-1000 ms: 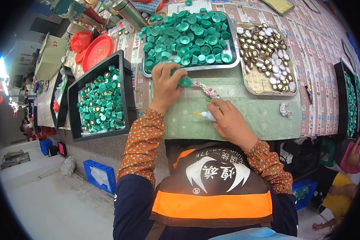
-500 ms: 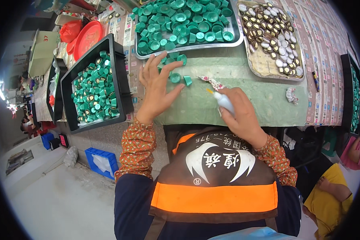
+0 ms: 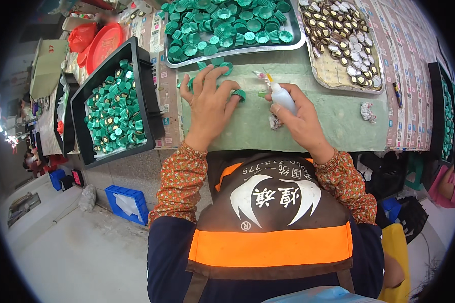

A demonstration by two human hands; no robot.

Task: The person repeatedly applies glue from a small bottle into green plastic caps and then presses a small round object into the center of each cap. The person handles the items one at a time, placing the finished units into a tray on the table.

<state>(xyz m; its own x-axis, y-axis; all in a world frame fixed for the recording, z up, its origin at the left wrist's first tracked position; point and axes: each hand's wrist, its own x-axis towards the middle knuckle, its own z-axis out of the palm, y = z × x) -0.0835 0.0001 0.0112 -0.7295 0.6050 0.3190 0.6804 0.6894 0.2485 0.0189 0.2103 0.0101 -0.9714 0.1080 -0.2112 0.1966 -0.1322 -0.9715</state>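
With its thumb and forefinger closed about a green fluted cup (image 3: 239, 95), my left hand (image 3: 207, 108) is low over the green mat (image 3: 333, 118). Its other fingers reach toward several more cups (image 3: 227, 68), partly hidden by them. My right hand (image 3: 302, 113) is wrapped round a white squeeze bottle (image 3: 283, 99), whose orange nozzle points up and away from me. Beside the bottle shows a small green piece (image 3: 262, 94), too small to make out. A crumpled floral cloth (image 3: 275, 121) lies partly under the right hand.
A metal tray (image 3: 222, 53) heaped with green cups stands at the far side. Right of it, another tray (image 3: 346, 88) holds dark and white round pieces. A black crate (image 3: 149, 96) of filled cups sits left. A pen (image 3: 398, 95) and crumpled wad (image 3: 367, 112) lie right.
My left hand has moved right and closed on a cup. My right hand has shifted slightly, and the bottle's nozzle has swung from pointing left to pointing upward.
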